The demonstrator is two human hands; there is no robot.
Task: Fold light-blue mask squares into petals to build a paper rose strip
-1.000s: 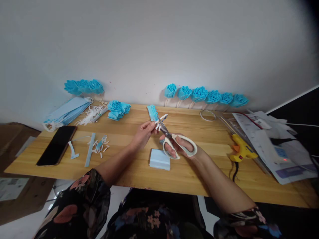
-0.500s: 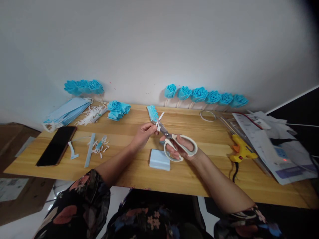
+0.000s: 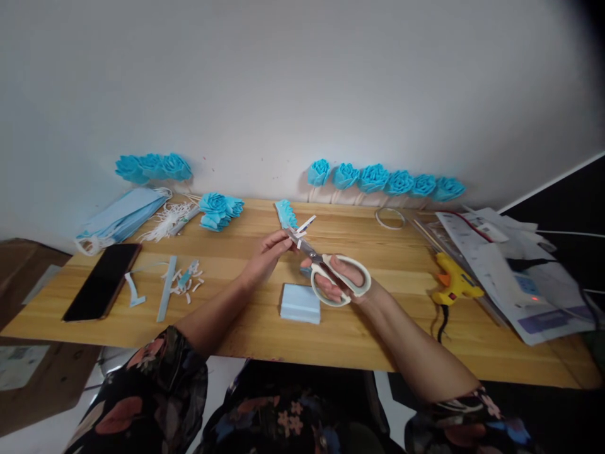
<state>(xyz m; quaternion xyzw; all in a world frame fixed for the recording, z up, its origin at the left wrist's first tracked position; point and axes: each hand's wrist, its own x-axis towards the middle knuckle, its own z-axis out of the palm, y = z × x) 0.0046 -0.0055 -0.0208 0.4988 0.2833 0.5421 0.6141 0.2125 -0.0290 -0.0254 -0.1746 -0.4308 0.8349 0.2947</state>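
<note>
My right hand (image 3: 338,277) grips white-handled scissors (image 3: 353,290), its fingers through the loops and the blades pointing up and left. Between thumb and fingers, my left hand (image 3: 267,252) pinches a blue fabric strip (image 3: 285,214) with a scalloped edge, which reaches away from me past the fingertips. The blades lie across the near end of the strip, beside my left fingertips. White slivers (image 3: 307,223) cling around the blade tips; whether they are still attached I cannot tell. Below the scissors, a folded light-blue fabric stack (image 3: 299,304) rests on the wooden table (image 3: 246,315).
Blue fabric flowers (image 3: 373,179) on sticks lean along the wall; more flowers (image 3: 220,211) lie left. Face masks (image 3: 125,217), white cords (image 3: 167,222), a phone (image 3: 101,280) and scraps (image 3: 189,277) fill the left. A yellow glue gun (image 3: 454,280) and papers (image 3: 543,302) are right.
The scissors blades have closed further, with their handles nearer together. The white slivers at the tips have shifted. The whole view has moved slightly.
</note>
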